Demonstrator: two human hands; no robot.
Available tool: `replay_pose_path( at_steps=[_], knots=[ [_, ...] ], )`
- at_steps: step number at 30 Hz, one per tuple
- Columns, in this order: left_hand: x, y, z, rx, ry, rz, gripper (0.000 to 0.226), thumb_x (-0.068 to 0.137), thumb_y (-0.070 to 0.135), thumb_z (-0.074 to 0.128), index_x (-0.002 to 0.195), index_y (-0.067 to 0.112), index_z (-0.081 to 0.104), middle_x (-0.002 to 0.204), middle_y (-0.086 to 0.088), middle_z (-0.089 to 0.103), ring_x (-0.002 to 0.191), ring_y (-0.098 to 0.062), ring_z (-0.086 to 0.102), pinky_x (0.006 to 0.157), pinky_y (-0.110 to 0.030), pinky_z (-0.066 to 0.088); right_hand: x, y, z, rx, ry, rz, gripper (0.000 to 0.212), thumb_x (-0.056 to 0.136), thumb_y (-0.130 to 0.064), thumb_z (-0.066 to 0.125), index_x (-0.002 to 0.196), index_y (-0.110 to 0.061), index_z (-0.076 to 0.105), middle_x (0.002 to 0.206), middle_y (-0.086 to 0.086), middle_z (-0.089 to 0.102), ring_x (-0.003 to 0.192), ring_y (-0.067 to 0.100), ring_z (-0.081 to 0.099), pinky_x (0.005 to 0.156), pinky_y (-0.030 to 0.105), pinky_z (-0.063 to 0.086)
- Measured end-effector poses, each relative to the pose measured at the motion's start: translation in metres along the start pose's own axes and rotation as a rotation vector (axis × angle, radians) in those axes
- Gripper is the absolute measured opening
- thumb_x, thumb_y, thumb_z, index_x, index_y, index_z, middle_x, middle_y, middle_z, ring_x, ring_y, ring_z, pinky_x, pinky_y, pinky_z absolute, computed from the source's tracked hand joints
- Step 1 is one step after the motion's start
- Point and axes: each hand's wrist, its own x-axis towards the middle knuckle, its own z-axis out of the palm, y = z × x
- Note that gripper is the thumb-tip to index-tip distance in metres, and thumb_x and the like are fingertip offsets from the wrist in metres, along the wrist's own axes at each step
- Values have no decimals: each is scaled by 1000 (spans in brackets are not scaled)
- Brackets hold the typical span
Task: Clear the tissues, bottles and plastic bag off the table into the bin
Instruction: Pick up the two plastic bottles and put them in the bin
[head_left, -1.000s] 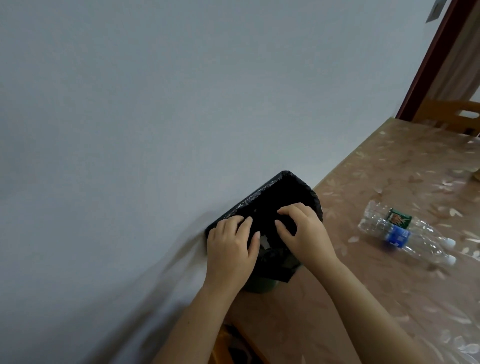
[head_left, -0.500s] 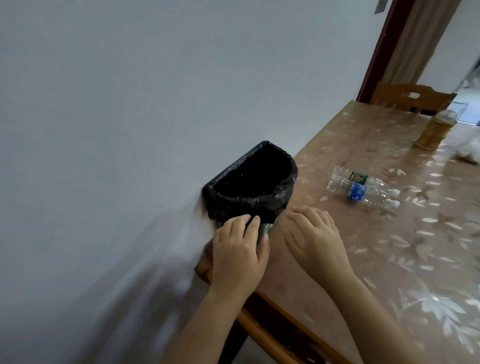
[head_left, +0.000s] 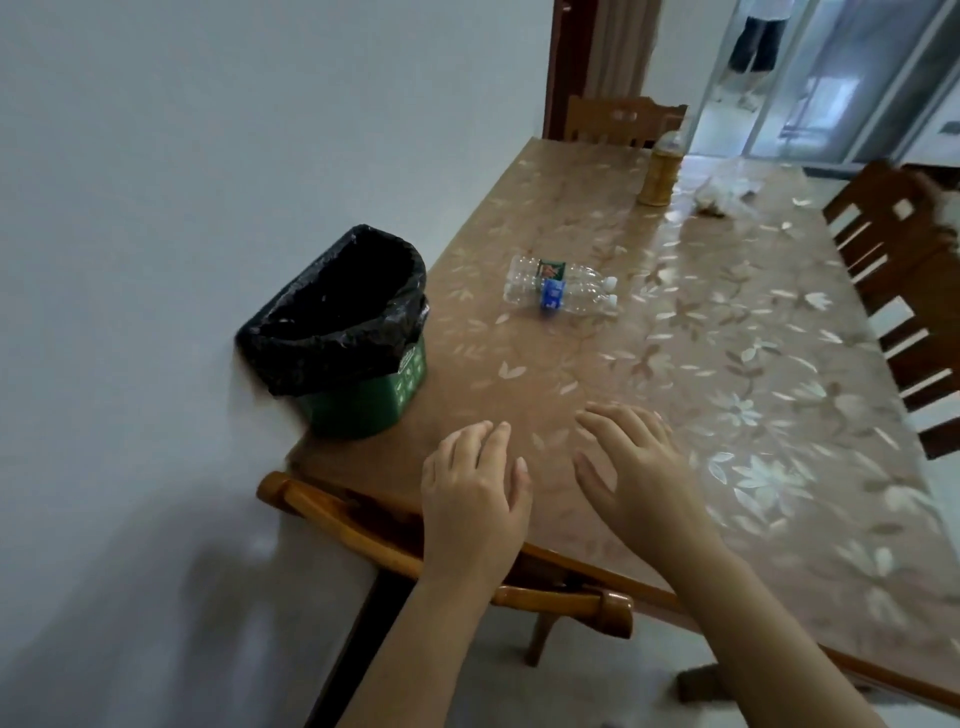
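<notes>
A small green bin (head_left: 363, 400) with a black liner (head_left: 337, 317) stands on the table's near left corner, against the wall. Two clear plastic bottles (head_left: 558, 288) lie side by side on the table (head_left: 675, 364) beyond the bin, one with a green label, one with a blue label. An amber bottle (head_left: 658, 171) stands upright farther back, and a crumpled clear plastic bag (head_left: 727, 195) lies to its right. My left hand (head_left: 472, 493) and my right hand (head_left: 631, 467) hover over the near table edge, fingers spread, holding nothing.
A grey wall runs along the left. Wooden chairs stand at the near edge (head_left: 441, 551), the far end (head_left: 621, 122) and the right side (head_left: 904, 291). A person's legs (head_left: 753, 47) show in the doorway behind.
Both hands let go of the bin liner and drew back toward the near table edge. The view pulled back and turned right, showing more of the table.
</notes>
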Motion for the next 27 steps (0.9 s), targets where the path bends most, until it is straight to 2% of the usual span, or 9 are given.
replay_pose_path(
  at_steps=[7,11,15,17,20,22,27],
  knots=[
    [12,63,44,-1,-13,53,43,85,31,38,111,7,62,106,-12,66,102,-28,58,84,-43,47,-14,71,-30,31,73,24,33,78,-16,65,110,-8,59,110,11,64,105,30,54,86,54,47],
    [26,116,82,14,-11,19,44,84,32,37,110,8,63,106,-12,67,101,-29,59,86,-42,46,-11,132,-54,25,77,35,33,78,-20,58,108,-7,60,109,11,65,105,30,54,86,55,47],
    [45,164,126,-6,-20,-25,45,85,33,35,111,8,63,109,-11,66,104,-29,58,87,-44,45,-5,196,-77,30,87,-5,35,81,-28,47,106,-7,60,106,10,65,101,27,53,85,49,48],
    [56,181,147,-15,-16,-43,45,85,32,36,111,6,62,109,-13,65,104,-30,57,88,-45,45,-1,227,-82,39,90,-8,35,79,-29,48,105,-8,60,105,9,65,101,26,52,83,50,48],
    [69,197,169,7,4,-74,44,84,31,37,109,5,63,108,-14,65,103,-31,58,87,-45,45,10,262,-83,76,66,-27,35,79,-28,49,105,-8,60,105,9,65,102,21,45,82,52,49],
    [77,199,180,40,15,-103,45,84,31,37,108,5,64,107,-14,66,102,-31,58,86,-45,46,22,275,-80,69,56,-68,36,79,-30,46,104,-8,61,104,9,66,101,19,44,82,48,50],
    [101,184,199,137,45,-156,43,82,29,38,106,5,65,106,-16,66,102,-35,58,84,-48,46,59,292,-61,100,0,-124,34,78,-26,50,105,-8,61,105,9,66,99,29,56,85,48,48]
  ],
)
